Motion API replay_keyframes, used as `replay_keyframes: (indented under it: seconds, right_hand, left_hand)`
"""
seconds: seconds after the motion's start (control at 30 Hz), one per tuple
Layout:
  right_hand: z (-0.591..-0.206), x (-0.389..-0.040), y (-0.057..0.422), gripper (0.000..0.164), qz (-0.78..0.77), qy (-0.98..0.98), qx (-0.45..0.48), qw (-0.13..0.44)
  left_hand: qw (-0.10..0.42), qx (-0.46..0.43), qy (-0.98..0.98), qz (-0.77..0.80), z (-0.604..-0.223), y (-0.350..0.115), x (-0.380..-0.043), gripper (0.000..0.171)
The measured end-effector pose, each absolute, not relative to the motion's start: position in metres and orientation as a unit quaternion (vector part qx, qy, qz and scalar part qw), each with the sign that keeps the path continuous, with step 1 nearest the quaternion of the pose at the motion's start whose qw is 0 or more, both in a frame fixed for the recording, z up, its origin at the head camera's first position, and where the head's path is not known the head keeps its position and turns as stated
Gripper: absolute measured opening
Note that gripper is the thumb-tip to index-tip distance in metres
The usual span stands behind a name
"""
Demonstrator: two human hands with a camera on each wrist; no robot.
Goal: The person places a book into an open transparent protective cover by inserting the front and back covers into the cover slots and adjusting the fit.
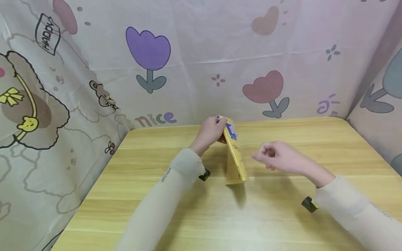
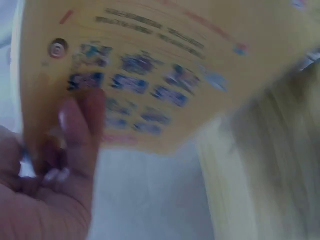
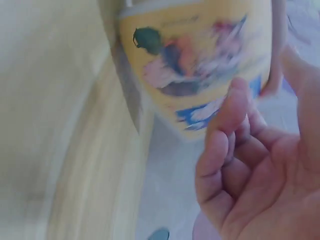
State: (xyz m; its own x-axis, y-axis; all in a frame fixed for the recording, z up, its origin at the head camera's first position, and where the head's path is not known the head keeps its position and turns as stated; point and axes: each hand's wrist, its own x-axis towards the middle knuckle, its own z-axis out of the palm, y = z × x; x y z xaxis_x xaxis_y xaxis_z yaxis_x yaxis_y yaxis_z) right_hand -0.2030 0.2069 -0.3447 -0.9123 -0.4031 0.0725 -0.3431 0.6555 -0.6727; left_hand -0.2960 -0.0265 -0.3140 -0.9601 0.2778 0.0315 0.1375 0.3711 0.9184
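My left hand [image 1: 213,129] pinches a thin yellow book [image 1: 233,150] by its upper edge, thumb on one side and fingers on the other. The book stands tilted over the table with its spine edge toward the head camera. In the left wrist view, rows of small pictures and printed lines cover the book's face [image 2: 200,65], with the left fingers [image 2: 82,130] against it. The opposite face [image 3: 195,60], in the right wrist view, carries a large blurred colour illustration. To the right of the book, my right hand [image 1: 279,157] hovers apart from it, fingers loosely curled round nothing.
The wood-grain table [image 1: 125,195] lies beneath both arms. A cloth printed with flowers and cartoon figures [image 1: 201,62] hangs behind the table and on both sides. Small black pieces [image 1: 205,175] show at both sleeve cuffs.
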Motion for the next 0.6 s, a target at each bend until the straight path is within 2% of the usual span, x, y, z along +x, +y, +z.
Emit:
replay_keyframes:
  seconds: [0.2,0.3,0.43,0.6]
  right_hand:
    - [-0.339,-0.22,0.243,0.048,-0.441,0.89,-0.106,-0.048]
    - [-0.342,-0.225,0.257,0.052,-0.465,0.88,-0.072,-0.068]
    - [-0.351,-0.227,0.264,0.052,-0.463,0.882,-0.066,-0.055]
    - [-0.359,-0.228,0.262,0.047,-0.447,0.891,-0.083,-0.023]
  left_hand:
    - [0.145,0.192,0.71,0.662,-0.327,-0.044,-0.293,0.041]
    - [0.183,0.205,0.692,0.668,-0.347,-0.048,-0.29,0.042]
    - [0.217,0.195,0.72,0.63,-0.379,-0.054,-0.289,0.042]
    - [0.193,0.157,0.811,0.529,-0.403,-0.064,-0.293,0.036]
